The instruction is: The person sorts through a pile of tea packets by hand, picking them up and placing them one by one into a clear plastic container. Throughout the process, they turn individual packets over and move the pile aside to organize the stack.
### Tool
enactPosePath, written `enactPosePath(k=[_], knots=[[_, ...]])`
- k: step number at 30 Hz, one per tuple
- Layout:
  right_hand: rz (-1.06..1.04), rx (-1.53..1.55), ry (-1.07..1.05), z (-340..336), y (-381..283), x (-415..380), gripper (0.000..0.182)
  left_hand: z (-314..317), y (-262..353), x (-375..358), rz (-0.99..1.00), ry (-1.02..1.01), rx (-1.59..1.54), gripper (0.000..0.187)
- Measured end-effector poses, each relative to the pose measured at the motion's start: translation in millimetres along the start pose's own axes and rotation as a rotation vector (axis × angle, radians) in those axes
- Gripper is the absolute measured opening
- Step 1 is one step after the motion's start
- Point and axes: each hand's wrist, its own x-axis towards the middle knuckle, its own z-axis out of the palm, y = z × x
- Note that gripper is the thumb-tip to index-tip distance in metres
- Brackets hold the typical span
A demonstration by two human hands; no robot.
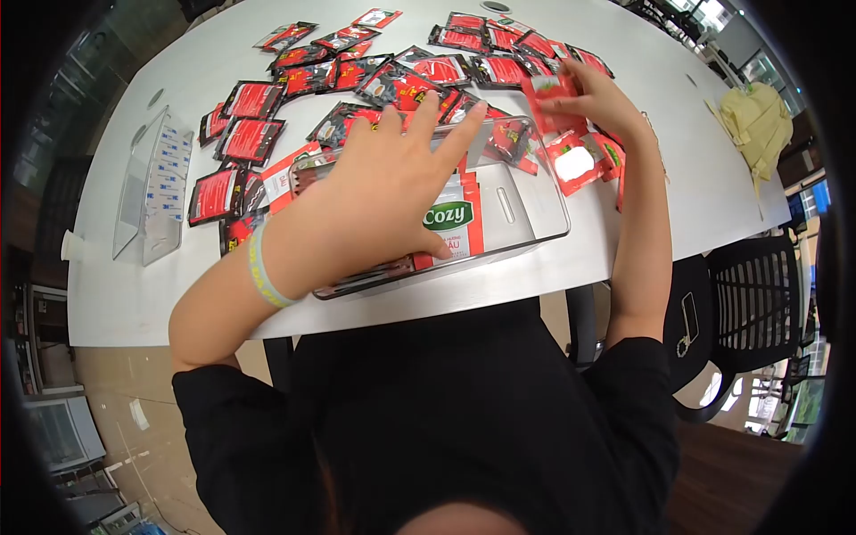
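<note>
A clear plastic box (526, 234) sits near the table's front edge, with a row of red-and-white Cozy tea sachets (448, 234) standing in its left part. My left hand (379, 183) reaches over the box with fingers spread, its thumb against the front Cozy sachet. Right of the box, my right hand (596, 100) pinches a red tea sachet (549, 92) between thumb and fingers. Below that hand lie a few more red sachets (575, 169), one with a bright white glare. My left palm hides part of the box.
Many black-and-red packets (252, 141) lie scattered across the white table (116, 308). A second clear plastic container (160, 192) stands at the left. On the right are a pale yellow bag (756, 120) at the table's edge and a black mesh chair (756, 290).
</note>
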Motion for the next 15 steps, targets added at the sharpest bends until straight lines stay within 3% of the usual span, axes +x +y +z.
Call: enactPosePath(k=[3, 5, 8, 12, 14, 15], knots=[[-0.091, 0.316, 0.202, 4.5, -5.5, 2.5, 0.046, -6.1, 2.3, 4.9, -0.058, -0.064, -0.021, 0.111], [-0.081, 0.28, 0.121, -3.5, -14.6, -0.4, 0.042, -5.9, -0.3, 4.6, -0.076, -0.126, -0.08, 0.107], [-0.222, 0.577, 0.134, -6.2, -17.6, -3.8, 0.024, -0.2, -6.7, 4.7, -0.081, -0.013, -0.125, 0.095], [-0.323, 0.859, 0.131, -9.3, -21.9, -1.8, 0.033, -3.3, -5.9, 3.6, -0.108, -0.054, -0.135, 0.089], [-0.534, 0.91, 0.045, -9.0, -31.7, -4.6, 0.043, -1.2, -9.2, 2.2, -0.101, -0.051, -0.148, 0.088], [-0.643, 0.882, 0.037, -7.1, -30.7, -1.4, 0.035, 2.0, -12.3, 1.0, -0.074, -0.003, -0.181, 0.086]])
